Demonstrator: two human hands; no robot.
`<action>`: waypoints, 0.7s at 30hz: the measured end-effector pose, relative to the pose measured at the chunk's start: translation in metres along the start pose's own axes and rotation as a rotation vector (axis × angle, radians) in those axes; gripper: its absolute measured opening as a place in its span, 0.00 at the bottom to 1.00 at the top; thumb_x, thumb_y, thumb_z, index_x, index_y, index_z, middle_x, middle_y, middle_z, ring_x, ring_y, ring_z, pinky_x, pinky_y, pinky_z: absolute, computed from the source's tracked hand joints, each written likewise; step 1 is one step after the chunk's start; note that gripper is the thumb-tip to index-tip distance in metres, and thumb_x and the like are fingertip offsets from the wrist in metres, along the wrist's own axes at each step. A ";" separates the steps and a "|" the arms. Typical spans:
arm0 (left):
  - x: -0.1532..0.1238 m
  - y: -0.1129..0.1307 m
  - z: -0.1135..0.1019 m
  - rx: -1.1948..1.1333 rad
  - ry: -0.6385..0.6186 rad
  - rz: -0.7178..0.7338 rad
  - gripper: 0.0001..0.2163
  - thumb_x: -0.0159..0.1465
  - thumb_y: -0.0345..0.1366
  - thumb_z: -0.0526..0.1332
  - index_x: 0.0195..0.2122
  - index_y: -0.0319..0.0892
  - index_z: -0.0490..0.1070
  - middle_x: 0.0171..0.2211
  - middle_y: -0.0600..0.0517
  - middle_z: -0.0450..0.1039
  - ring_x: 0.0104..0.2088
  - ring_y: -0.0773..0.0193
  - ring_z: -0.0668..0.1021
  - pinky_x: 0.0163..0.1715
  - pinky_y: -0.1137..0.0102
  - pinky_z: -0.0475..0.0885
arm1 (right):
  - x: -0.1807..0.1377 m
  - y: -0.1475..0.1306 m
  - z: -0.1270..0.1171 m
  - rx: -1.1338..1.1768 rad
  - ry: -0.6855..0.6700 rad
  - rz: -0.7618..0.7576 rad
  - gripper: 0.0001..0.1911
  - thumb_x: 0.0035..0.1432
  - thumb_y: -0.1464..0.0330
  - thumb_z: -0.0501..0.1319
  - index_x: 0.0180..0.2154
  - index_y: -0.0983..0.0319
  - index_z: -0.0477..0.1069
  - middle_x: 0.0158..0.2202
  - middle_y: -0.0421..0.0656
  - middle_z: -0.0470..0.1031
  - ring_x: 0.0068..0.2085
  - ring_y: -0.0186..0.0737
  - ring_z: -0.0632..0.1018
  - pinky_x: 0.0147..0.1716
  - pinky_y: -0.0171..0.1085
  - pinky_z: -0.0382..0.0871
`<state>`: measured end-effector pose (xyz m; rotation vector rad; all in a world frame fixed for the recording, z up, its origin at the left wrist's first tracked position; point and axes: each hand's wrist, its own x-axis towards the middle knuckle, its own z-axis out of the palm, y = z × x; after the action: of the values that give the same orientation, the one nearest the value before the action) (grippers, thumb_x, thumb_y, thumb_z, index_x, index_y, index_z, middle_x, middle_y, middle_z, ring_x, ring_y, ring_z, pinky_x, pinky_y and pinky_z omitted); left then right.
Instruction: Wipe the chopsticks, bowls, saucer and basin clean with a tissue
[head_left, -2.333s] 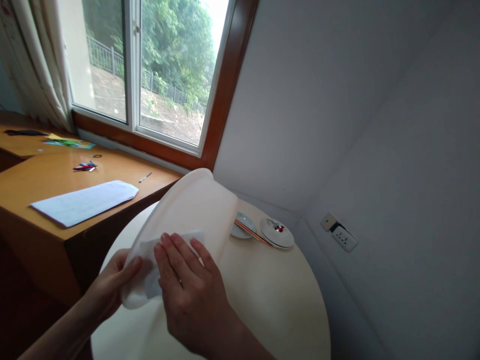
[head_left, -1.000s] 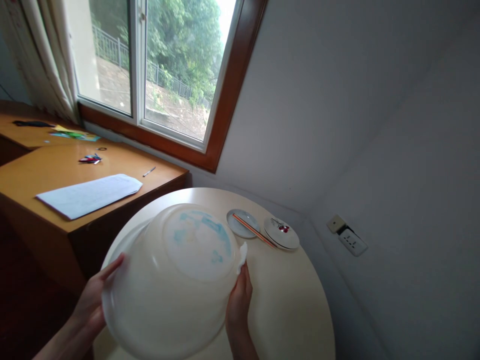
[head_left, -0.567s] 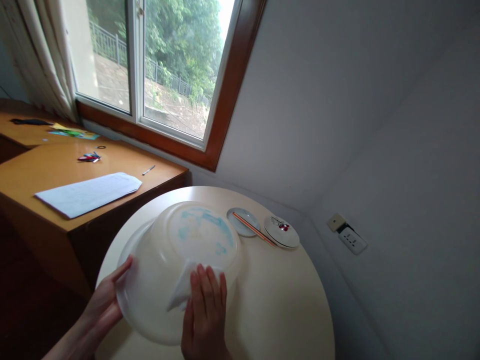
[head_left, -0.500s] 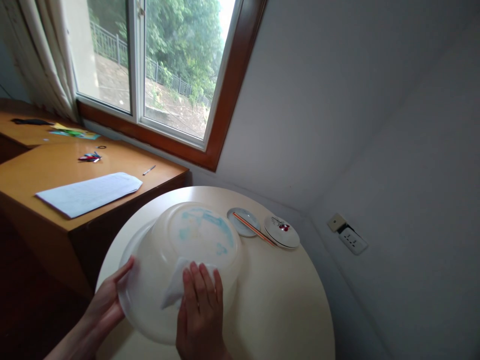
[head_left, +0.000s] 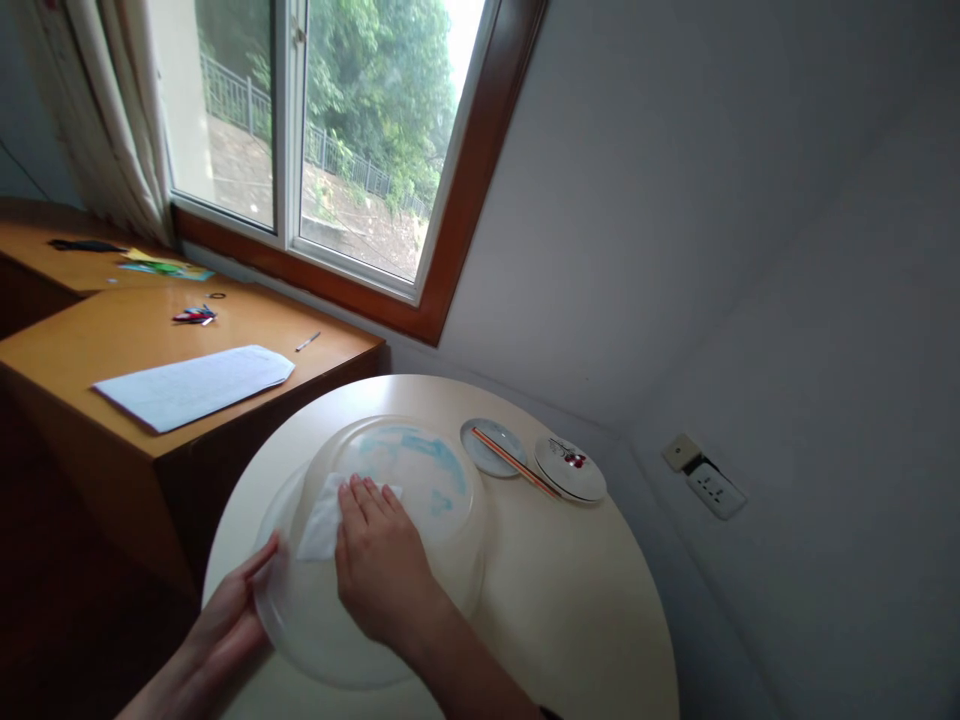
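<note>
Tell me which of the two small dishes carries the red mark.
The white dish, the right-hand one: a red mark sits near its middle. The bluish dish left of it is unmarked, with chopsticks lying across it.

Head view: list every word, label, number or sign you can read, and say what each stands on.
No text can be read anywhere in this view.
On the sheet of paper on the desk: faint lines, too small to read.
On the basin: blue smears on its base, not letters.
On the small dish: a red and black picture, no words.
On the wall socket: no legible marking.
</note>
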<state>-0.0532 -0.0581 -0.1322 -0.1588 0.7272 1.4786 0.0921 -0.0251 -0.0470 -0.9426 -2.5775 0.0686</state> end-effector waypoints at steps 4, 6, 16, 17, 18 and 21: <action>-0.002 0.000 0.001 0.030 0.035 0.005 0.22 0.61 0.23 0.54 0.58 0.31 0.61 0.33 0.42 0.80 0.33 0.50 0.81 0.38 0.60 0.77 | 0.024 0.011 -0.006 0.024 -0.115 -0.009 0.24 0.63 0.70 0.45 0.58 0.71 0.58 0.60 0.54 0.60 0.61 0.41 0.61 0.60 0.44 0.55; -0.005 0.001 0.005 0.037 0.062 -0.006 0.20 0.62 0.24 0.53 0.57 0.32 0.62 0.28 0.44 0.80 0.29 0.51 0.81 0.36 0.60 0.78 | 0.036 0.018 -0.007 0.034 -0.171 -0.004 0.24 0.63 0.70 0.45 0.58 0.71 0.57 0.60 0.54 0.59 0.62 0.41 0.60 0.60 0.44 0.55; -0.012 0.001 0.003 0.032 0.110 -0.099 0.26 0.63 0.26 0.52 0.62 0.36 0.52 0.22 0.48 0.79 0.26 0.50 0.81 0.32 0.58 0.79 | 0.070 0.079 -0.004 0.023 -0.275 0.206 0.24 0.64 0.71 0.42 0.60 0.73 0.54 0.63 0.54 0.54 0.63 0.40 0.55 0.61 0.42 0.49; -0.012 0.000 0.003 0.029 0.114 -0.095 0.26 0.63 0.26 0.52 0.62 0.37 0.52 0.22 0.48 0.79 0.26 0.50 0.81 0.32 0.58 0.79 | 0.068 0.084 -0.006 0.016 -0.281 0.226 0.25 0.64 0.71 0.42 0.60 0.73 0.53 0.63 0.54 0.53 0.64 0.41 0.55 0.61 0.42 0.49; -0.012 0.000 0.003 0.025 0.112 -0.091 0.26 0.63 0.26 0.52 0.62 0.38 0.52 0.22 0.48 0.79 0.27 0.50 0.81 0.32 0.58 0.79 | 0.066 0.089 -0.008 0.011 -0.283 0.244 0.25 0.64 0.71 0.42 0.60 0.73 0.53 0.63 0.53 0.53 0.64 0.41 0.55 0.61 0.42 0.49; -0.011 -0.001 0.003 0.016 0.104 -0.075 0.24 0.63 0.27 0.52 0.61 0.38 0.55 0.24 0.47 0.80 0.27 0.50 0.81 0.33 0.57 0.79 | 0.052 0.101 -0.013 -0.004 -0.266 0.285 0.25 0.64 0.71 0.41 0.60 0.75 0.53 0.63 0.55 0.54 0.63 0.43 0.56 0.61 0.43 0.48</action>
<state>-0.0501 -0.0664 -0.1245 -0.2503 0.8083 1.4005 0.1227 0.0842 -0.0347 -1.3797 -2.6568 0.2847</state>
